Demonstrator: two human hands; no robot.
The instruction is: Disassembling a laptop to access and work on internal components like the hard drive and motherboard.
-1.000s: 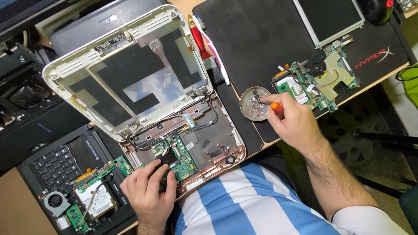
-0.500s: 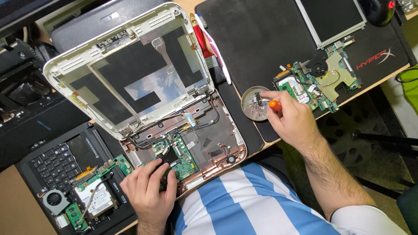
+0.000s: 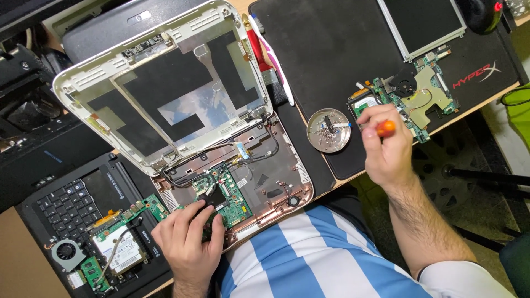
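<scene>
The person leans over a crowded worktop (image 3: 16, 259), with an opened small laptop (image 3: 232, 182) lying at its near edge, right against the striped shirt (image 3: 309, 259). Its base is stripped of the keyboard, so the green circuit board (image 3: 223, 196) and a few thin cables show inside the copper-coloured shell, and the white lid frame (image 3: 160, 83) is folded back towards the far edge with the screen taken out. The left hand (image 3: 190, 243) rests on the near rim of that base, fingers bent and pressing down on the near end of the green board; whether they pinch anything I cannot tell. The right hand (image 3: 386, 146) hovers over the near edge of a black mat (image 3: 331, 49) on the right half of the worktop, fingers curled tight around a screwdriver with an orange handle (image 3: 385, 128), of which only the rounded end shows. Just to the left of that hand sits a small round metal dish (image 3: 329, 130) holding tiny screws, close to the fingers but not touched. Just beyond the knuckles lies a loose green motherboard with a black fan (image 3: 411, 96), and past it, at the mat's far right corner, a bare screen panel (image 3: 422, 25). At the worktop's near left corner a black laptop (image 3: 72, 209) lies open, with a hard drive (image 3: 122, 251) and a small fan (image 3: 66, 252) on it.
</scene>
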